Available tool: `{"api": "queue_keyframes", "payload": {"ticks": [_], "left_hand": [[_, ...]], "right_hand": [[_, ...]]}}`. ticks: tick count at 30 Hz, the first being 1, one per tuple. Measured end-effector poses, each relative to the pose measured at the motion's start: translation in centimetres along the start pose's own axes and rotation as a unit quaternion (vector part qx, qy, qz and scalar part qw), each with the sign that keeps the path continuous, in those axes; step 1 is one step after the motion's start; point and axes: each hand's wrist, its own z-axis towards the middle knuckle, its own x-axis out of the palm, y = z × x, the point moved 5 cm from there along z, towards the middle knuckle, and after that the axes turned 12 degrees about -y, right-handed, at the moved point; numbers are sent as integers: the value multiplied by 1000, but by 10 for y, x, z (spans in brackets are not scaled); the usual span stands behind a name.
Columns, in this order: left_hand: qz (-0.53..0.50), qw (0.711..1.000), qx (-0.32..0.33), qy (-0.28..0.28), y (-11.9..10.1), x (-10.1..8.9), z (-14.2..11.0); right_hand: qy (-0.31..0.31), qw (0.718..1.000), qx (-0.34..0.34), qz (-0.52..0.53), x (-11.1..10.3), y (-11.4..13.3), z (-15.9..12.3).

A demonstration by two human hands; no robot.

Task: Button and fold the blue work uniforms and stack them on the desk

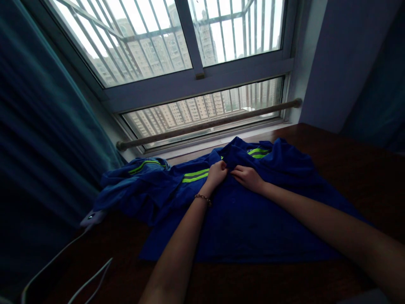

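A blue jacket (240,223) with yellow-green and grey stripes lies spread on the dark wooden table, its collar toward the window. My left hand (217,173), with a beaded bracelet on the wrist, is closed on the jacket's front just below the collar. Close beside it, my right hand (248,177) pinches the cloth at the same front edge, fingers bent toward the left hand. Whatever small part lies between the fingertips is too dark and small to make out. One sleeve stretches off to the left in loose folds.
Beyond the table (341,164) is a barred window with a rail (209,125) across its lower pane. A curtain (47,126) hangs at left. By the sleeve sits a pale device (92,217) on a white cable (57,257); another cable loop (91,278) lies nearer.
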Motion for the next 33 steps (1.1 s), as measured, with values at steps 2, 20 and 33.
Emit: {"api": "queue_keyframes", "payload": {"ticks": [2,20,33], "left_hand": [[-60,997,-34,38,4,0,2],[-374,885,-232,150,27,19,-14],[-415,860,-242,175,33,21,-17]], "right_hand": [[1,1000,5,-6,0,0,0],[28,999,31,-22,6,-2,-3],[39,998,30,-42,6,1,-3]]}}
